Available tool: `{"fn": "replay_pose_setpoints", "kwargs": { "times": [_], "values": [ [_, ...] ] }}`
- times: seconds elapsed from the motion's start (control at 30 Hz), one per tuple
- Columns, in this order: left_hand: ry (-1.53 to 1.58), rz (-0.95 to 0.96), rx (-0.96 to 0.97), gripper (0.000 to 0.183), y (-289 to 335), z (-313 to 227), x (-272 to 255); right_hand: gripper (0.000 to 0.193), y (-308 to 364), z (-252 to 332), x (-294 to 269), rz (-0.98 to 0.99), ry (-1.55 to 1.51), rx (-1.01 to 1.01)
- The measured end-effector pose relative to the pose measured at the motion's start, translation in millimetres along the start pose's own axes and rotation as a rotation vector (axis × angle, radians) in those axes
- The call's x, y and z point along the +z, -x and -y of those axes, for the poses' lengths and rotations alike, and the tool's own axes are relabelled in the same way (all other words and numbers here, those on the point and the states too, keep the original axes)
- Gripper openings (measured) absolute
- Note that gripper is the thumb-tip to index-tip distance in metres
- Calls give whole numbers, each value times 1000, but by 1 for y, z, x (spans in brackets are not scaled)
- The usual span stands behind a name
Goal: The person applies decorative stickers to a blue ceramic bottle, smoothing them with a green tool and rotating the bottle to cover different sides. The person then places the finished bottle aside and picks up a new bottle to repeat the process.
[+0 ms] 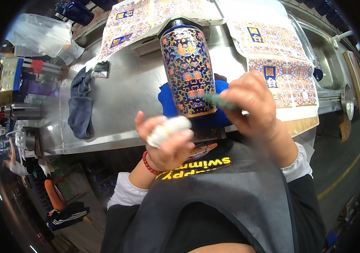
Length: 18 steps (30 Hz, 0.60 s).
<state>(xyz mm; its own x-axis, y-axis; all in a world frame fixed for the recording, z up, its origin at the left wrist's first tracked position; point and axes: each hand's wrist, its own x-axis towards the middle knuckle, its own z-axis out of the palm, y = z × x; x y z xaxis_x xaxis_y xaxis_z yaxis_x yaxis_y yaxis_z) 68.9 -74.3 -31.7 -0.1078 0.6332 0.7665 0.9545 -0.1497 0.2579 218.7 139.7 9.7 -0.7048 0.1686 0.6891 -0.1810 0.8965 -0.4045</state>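
Observation:
A tall dark-blue vase (pixel 188 69) with orange flowers and gold scrolls stands on a blue pad (pixel 168 103) at the near edge of a steel table (pixel 129 92). My right hand (pixel 253 105) grips a thin green tool (pixel 215 100) whose tip touches the vase's lower right side. My left hand (pixel 167 141) hovers just in front of the vase's base, closed around a small white wad (pixel 167 130) that looks like cloth or paper. The vase's foot is hidden behind my hands.
A dark grey rag (pixel 80 107) lies on the table to the left. Printed patterned sheets (pixel 281 63) cover the table's right side and back (pixel 129 21). A clear plastic bag (pixel 40 33) and cluttered shelves (pixel 19 84) sit at the far left. A steel sink (pixel 331 63) lies right.

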Motion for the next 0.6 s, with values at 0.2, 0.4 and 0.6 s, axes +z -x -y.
{"fn": "replay_pose_setpoints", "kwargs": {
  "times": [0.2, 0.4, 0.6],
  "values": [
    [-138, 116, -322, 86, -14, 20, 13, 24, -8, 18, -9, 274, -119, -210],
    [-259, 141, -185, 90, -31, 20, -4, 26, -18, 12, -11, 441, -257, -311],
    [-156, 200, -330, 101, -27, 20, 12, 24, -28, 11, -14, 384, -99, -295]
  ]
}}
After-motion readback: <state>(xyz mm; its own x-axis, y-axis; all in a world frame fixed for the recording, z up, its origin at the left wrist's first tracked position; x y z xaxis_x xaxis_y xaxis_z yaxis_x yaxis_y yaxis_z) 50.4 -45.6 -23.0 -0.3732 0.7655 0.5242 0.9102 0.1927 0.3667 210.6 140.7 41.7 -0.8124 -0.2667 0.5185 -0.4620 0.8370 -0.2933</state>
